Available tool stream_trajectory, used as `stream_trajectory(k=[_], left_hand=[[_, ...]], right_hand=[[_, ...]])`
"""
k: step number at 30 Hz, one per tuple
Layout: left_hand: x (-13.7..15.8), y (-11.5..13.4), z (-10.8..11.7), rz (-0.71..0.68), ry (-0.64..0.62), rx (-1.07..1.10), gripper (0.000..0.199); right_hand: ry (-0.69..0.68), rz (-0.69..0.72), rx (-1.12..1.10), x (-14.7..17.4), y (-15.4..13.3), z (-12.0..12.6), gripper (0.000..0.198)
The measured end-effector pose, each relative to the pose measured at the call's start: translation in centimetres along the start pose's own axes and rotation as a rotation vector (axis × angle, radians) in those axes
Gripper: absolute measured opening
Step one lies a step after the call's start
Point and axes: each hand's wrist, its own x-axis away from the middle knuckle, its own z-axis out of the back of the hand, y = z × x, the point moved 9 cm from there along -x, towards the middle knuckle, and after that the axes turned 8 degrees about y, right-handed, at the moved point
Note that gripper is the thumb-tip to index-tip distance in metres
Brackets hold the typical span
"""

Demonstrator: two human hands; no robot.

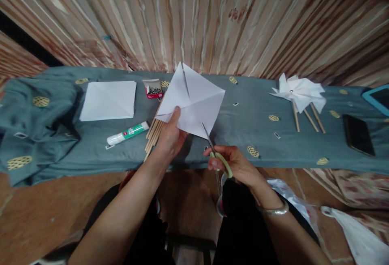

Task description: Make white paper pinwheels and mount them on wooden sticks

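Honestly, paper square (202,105) held up over desk (252,111), between its near and far edges. Left hand (170,135) pinching near-left side, thumb on top; right hand (235,161) has fingers hooked through scissors (226,167). Probably featherlight, floppy, tears easily at slit (185,80), so grip uncut middle.

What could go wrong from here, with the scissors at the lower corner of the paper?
The scissors in the right hand point inward, so the cut might run too far towards the middle.
Only the left hand grips the white sheet; it could swing and make the cut crooked.
The open red box stands close to the sheet and might get knocked.
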Motion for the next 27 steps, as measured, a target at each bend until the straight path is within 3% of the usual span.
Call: stream_trajectory(k=[9,27], left_hand=[[0.4,0.2,-0.1,0.036,0.02,-0.016,0.025],[0.4,0.2,-0.1,0.024,0.007,-0.02,0.023]], right_hand=[[0.046,-0.079,-0.08,0.0,0.6,0.3,0.053],[0.096,-0.101,-0.146,-0.3,0.9,0.4,0.048]])
